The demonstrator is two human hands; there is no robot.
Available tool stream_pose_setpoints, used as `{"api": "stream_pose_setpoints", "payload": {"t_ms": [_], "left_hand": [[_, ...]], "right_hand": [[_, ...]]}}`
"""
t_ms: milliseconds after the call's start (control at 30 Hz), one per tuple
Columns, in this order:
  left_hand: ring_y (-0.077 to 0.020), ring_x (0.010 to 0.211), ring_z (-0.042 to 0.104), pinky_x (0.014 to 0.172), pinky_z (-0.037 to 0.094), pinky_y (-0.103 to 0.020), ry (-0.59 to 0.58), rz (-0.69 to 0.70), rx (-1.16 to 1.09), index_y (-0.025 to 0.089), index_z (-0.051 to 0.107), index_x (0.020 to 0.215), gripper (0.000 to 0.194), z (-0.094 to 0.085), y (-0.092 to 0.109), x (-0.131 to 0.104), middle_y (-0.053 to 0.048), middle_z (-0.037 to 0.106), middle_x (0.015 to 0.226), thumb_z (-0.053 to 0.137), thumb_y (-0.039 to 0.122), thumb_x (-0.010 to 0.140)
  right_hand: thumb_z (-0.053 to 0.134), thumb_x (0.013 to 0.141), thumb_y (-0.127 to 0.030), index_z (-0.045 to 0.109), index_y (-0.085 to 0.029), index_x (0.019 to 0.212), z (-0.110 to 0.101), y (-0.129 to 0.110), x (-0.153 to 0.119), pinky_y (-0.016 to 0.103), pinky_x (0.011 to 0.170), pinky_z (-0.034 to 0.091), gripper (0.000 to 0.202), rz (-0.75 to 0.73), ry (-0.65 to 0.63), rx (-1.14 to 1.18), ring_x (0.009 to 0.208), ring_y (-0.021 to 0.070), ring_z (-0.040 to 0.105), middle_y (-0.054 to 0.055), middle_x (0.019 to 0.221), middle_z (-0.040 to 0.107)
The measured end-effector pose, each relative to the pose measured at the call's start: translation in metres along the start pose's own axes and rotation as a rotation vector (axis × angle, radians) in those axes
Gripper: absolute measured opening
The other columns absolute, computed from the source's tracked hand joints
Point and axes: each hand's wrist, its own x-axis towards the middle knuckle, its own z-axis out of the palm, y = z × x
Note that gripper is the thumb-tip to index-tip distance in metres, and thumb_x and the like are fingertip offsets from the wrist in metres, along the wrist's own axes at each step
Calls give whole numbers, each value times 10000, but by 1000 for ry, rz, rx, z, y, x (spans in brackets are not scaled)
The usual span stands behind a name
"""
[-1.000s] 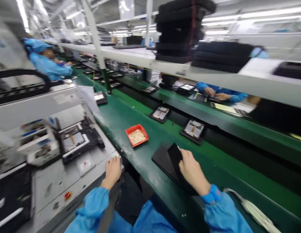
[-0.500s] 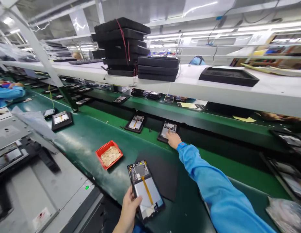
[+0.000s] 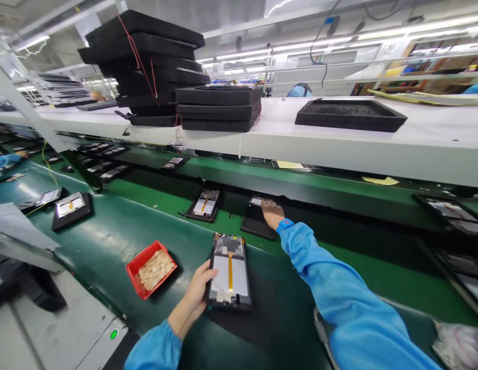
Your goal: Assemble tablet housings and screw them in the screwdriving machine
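Fingers of the left hand [image 3: 196,291] clasp the tablet [image 3: 230,272], its long axis pointing forward, circuit-board end [image 3: 229,243] farthest; whether the right hand [image 3: 273,211] grips anything, I cannot tell.

Most of the left hand's [image 3: 198,285] fingers are hidden behind the opened device [image 3: 229,272], which also covers part of a dark pad [image 3: 244,329]. The right hand [image 3: 273,213] is blurred, its grip at the black tray [image 3: 257,228] unclear. Well right of it, a plastic bag [image 3: 458,341] is cut off.
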Motion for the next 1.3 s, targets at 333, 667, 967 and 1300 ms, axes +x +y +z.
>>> {"api": "stream_pose_setpoints", "payload": {"t_ms": [333, 667, 967, 1300], "left_hand": [[-264, 988, 681, 836, 524, -358, -12, 238, 391, 82, 582, 1263, 535, 125, 36, 165, -174, 709, 1085, 667, 314, 789], [-256, 957, 679, 941, 478, -404, -412, 418, 555, 168, 671, 781, 200, 50, 38, 38, -108, 744, 909, 614, 349, 844], [-290, 1217, 556, 1099, 355, -457, 353, 676, 552, 217, 640, 1073, 419, -75, 15, -67, -97, 673, 1178, 729, 253, 666], [-125, 557, 581, 747, 551, -378, -296, -44, -171, 146, 641, 814, 229, -75, -24, -107, 23, 539, 612, 730, 356, 794]], "right_hand": [[364, 919, -57, 573, -177, 1321, -84, 70, -68, 353, 950, 495, 469, -26, 284, 99, 1193, 257, 595, 115, 1302, 641], [367, 819, 29, 367, -308, 1534, -69, 5, -194, 434, 1074, 511, 790, -558, 668, 481, 1297, 228, 555, 22, 1423, 564], [381, 866, -2, 325, -282, 1553, -27, -85, -259, 430, 1008, 566, 744, -686, 586, 552, 1306, 255, 540, 54, 1404, 578], [353, 923, -15, 411, -262, 1511, 7, -119, -275, 494, 1047, 511, 641, -676, 556, 466, 1331, 258, 519, 83, 1367, 616]]}}
